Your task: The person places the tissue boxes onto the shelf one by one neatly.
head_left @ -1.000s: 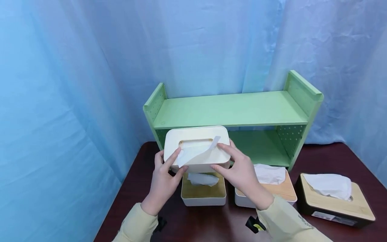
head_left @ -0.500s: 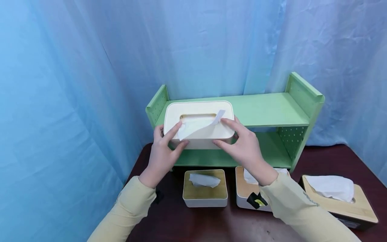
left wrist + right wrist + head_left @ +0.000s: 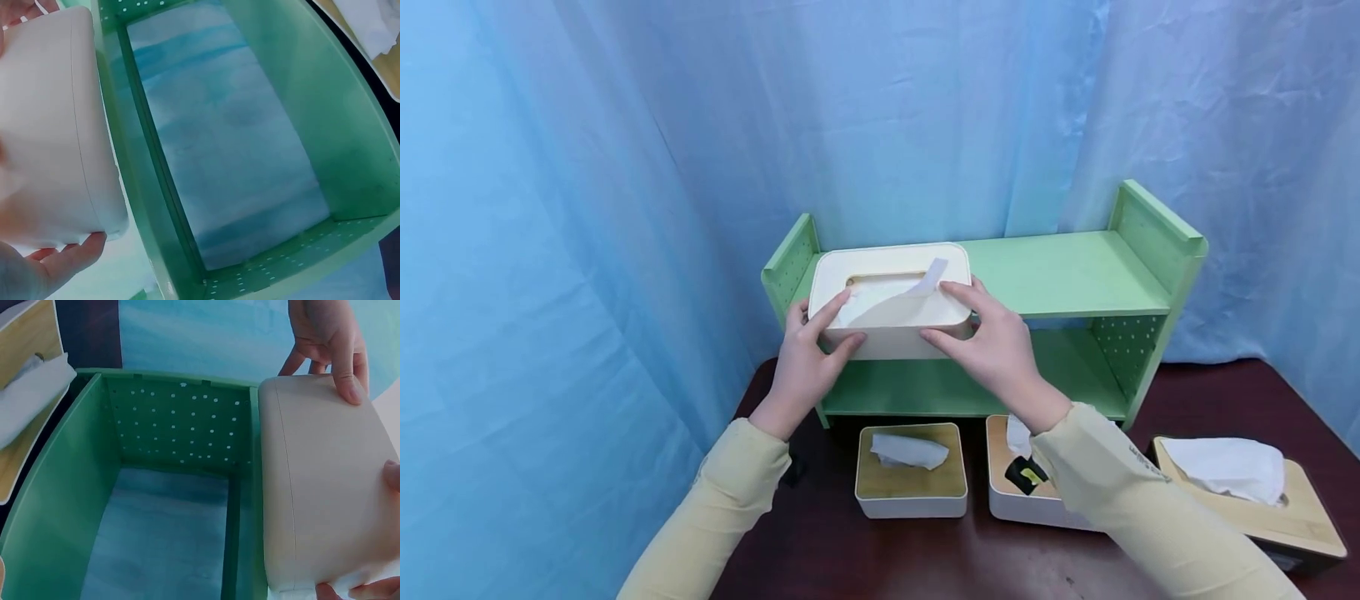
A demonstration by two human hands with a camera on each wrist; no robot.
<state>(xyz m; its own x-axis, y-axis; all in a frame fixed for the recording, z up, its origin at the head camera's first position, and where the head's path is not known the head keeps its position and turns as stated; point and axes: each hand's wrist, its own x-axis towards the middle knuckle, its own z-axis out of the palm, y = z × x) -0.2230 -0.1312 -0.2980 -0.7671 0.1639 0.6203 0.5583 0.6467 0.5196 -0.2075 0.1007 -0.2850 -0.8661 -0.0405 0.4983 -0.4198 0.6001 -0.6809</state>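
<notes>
A white tissue box [image 3: 831, 271], with a tissue [image 3: 887, 310] sticking out of its slot, is at the left part of the green shelf's upper board. My left hand [image 3: 805, 362] grips its left end, thumb on the front side and a finger on top by the slot. The right end is gripped by my right hand [image 3: 996, 342] in a like way. In the right wrist view the box [image 3: 331, 481] shows its plain front side, close along the shelf's front edge. Whether its underside touches the board is hidden.
On the dark table [image 3: 925, 558] stand a small wood-topped tissue box [image 3: 880, 483], another white-sided one [image 3: 1000, 454] partly under my right arm, and a dark-sided one [image 3: 1307, 508] at right. The shelf's raised side panels [image 3: 1157, 225] flank its upper board. Blue curtains [image 3: 625, 208] hang behind.
Both hands have lifted the white tissue box from in front of the shelf's lower opening up and forward to the upper board. Over the last half second it shifted only slightly.
</notes>
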